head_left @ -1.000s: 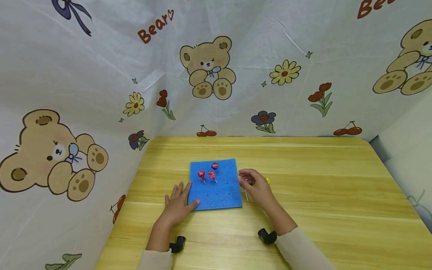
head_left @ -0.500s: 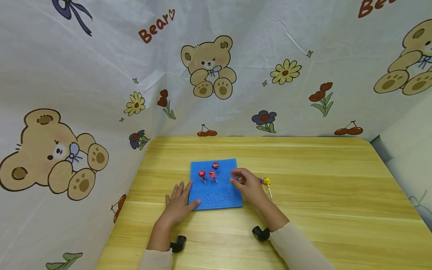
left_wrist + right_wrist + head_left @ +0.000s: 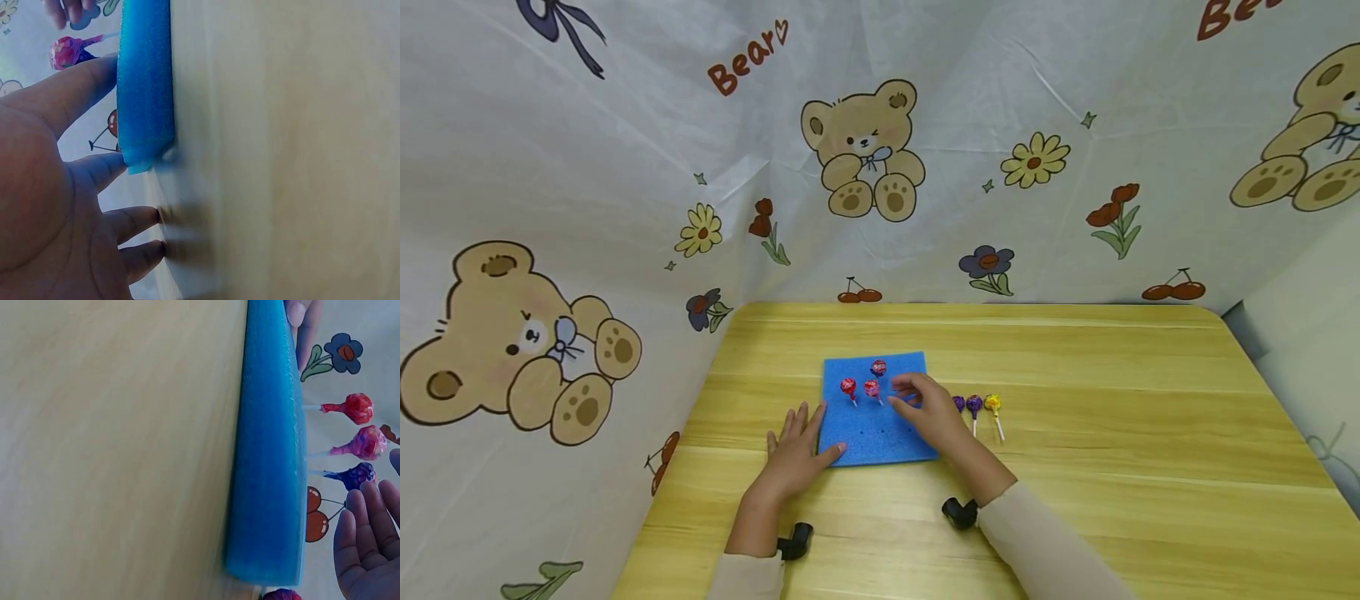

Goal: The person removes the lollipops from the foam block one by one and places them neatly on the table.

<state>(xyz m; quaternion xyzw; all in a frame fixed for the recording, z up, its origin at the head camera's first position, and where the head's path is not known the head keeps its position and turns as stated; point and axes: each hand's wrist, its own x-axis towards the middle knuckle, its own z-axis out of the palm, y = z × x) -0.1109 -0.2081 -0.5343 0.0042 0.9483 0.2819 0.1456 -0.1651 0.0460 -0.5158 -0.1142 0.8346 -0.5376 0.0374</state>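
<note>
Hanging over the right part of the blue foam block (image 3: 857, 451), the right hand (image 3: 922, 406) has its thumb and fingers parted, with nothing seen between them. The pink lollipop (image 3: 871, 388) stands just left of those fingertips, and the dark blue-and-red lollipop (image 3: 878, 367) stands left and farther from the person; the right hand is the nearer one to both. Their sticks rise about upright from the foam, so the long axes point up and the wrapped heads sit roughly level with the fingers. Whether a fingertip touches either wrapper cannot be told.

The red lollipop (image 3: 847, 386) stands left of the pink one, nearer the left hand (image 3: 797, 454). That hand's fingers are spread, its thumb over the foam's near left edge and the others beside it. Right of the foam, two purple lollipops (image 3: 974, 403) and a yellow lollipop (image 3: 993, 402) lie on the counter (image 3: 1112, 467), heads away from the person.
</note>
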